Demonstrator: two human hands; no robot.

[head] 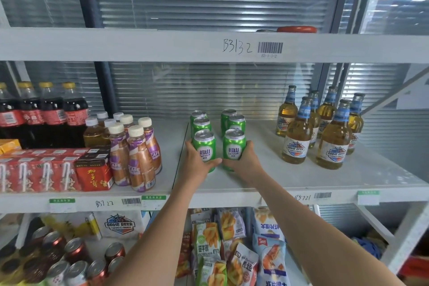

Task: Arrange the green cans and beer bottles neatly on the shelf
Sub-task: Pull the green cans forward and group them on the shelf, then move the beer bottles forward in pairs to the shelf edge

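Both arms reach forward onto the middle shelf (301, 176). The left hand (197, 165) wraps the front-left green can (204, 146), the right hand (246, 160) the front-right green can (234, 145) — each labelled "LAOSHAN". Four more green cans (202, 123) stand upright behind in two columns. To the right, well apart, the beer bottles (296, 139) read "BAHE BEER". The upper shelf edge (139, 45) bears "B3132".

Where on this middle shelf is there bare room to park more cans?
Bare board lies between the green cans and the beer bottles, and along the front edge right of the right hand. Left of the left hand, the cafe bottles crowd in.
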